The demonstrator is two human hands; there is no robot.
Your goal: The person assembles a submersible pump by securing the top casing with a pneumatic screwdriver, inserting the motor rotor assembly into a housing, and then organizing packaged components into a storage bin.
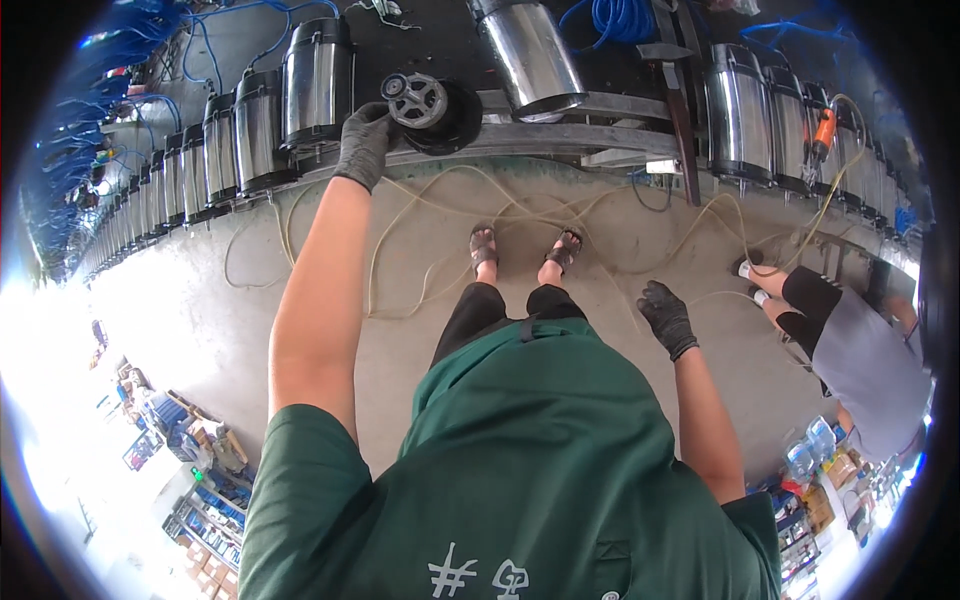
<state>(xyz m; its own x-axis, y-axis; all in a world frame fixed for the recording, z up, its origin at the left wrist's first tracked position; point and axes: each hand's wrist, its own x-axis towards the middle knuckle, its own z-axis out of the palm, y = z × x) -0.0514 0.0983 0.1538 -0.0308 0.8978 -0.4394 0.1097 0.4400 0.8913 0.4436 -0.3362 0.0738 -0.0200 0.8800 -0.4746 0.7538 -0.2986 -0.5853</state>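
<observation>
My left hand [364, 148], in a dark grey glove, reaches to the bench edge. Its fingers are bent against the left side of a black round part with a grey spoked wheel [417, 101] and a smaller knob on it. How far the fingertips wrap round it is hard to make out. To the right, a shiny steel cylinder [533, 60] lies tilted, its round end toward me. My right hand [667, 320], gloved too, hangs over the floor beside my body. Its fingers are loosely bent and apart, with nothing seen in them.
Steel cylinders with black ends [318, 82] line the bench on the left, and more [740, 110] on the right. A hammer [676, 90] lies across the bench edge. Clear hoses [455, 172] trail over the floor. An orange tool [824, 134] hangs at right, near another person [868, 350].
</observation>
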